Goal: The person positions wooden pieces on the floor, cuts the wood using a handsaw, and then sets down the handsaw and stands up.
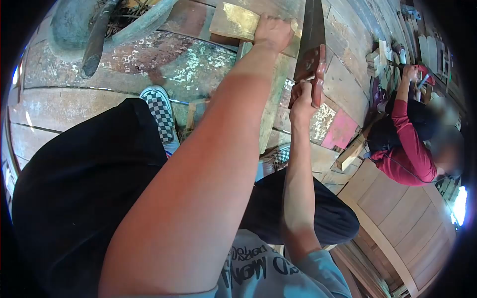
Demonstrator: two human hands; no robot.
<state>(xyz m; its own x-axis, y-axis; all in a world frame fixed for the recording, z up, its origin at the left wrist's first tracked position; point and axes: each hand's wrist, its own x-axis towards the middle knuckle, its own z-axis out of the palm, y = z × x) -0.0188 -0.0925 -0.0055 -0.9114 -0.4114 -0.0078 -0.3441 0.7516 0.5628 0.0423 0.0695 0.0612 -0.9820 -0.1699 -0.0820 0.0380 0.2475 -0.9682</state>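
My left hand [274, 34] presses down on a short wooden board [232, 22], its fingers curled over the far edge. Under the board runs a longer piece of timber [272, 107], pointing back toward my feet. In my right hand [303, 102] is the red-brown handle [319, 74] of a handsaw, gripped tightly. The saw's blade [313, 30] extends away from me, just right of the board's end. Whether its teeth touch the wood cannot be made out.
A worn tub [144, 25] at upper left holds a wooden-handled tool [93, 57] and small scraps. To the right, a co-worker in a red top [407, 161] holds a red tool [426, 74]. A panelled wooden door [402, 208] lies below them. My checkered shoes [159, 111] stand on the plank floor.
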